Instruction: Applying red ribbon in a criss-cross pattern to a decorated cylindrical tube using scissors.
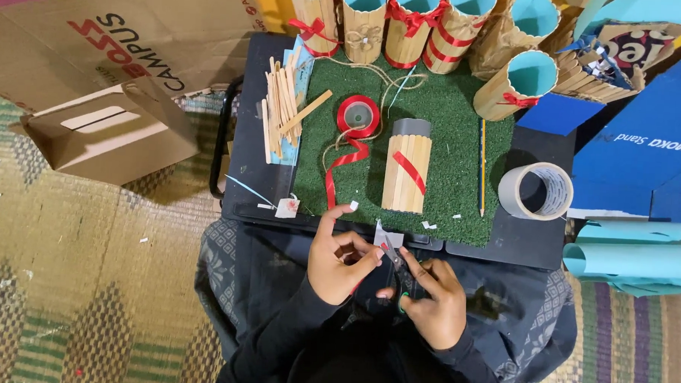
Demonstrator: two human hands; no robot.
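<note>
My left hand (336, 261) pinches the end of a red ribbon (341, 167) just below the near edge of the green mat (449, 112). My right hand (427, 296) grips small scissors (388, 242), their blades up against the left fingers. The ribbon runs from my left hand up to a red ribbon spool (358, 115) on the mat. A stick-covered tube (407, 170) with a strip of red ribbon across it lies on the mat beside the spool.
Loose wooden craft sticks (281, 110) lie left of the mat. Several finished stick-covered cups (407, 24) with red bows stand at the back. A pencil (482, 166), a tape roll (537, 191), rolled teal paper (632, 258) and cardboard boxes (109, 130) surround the black tabletop.
</note>
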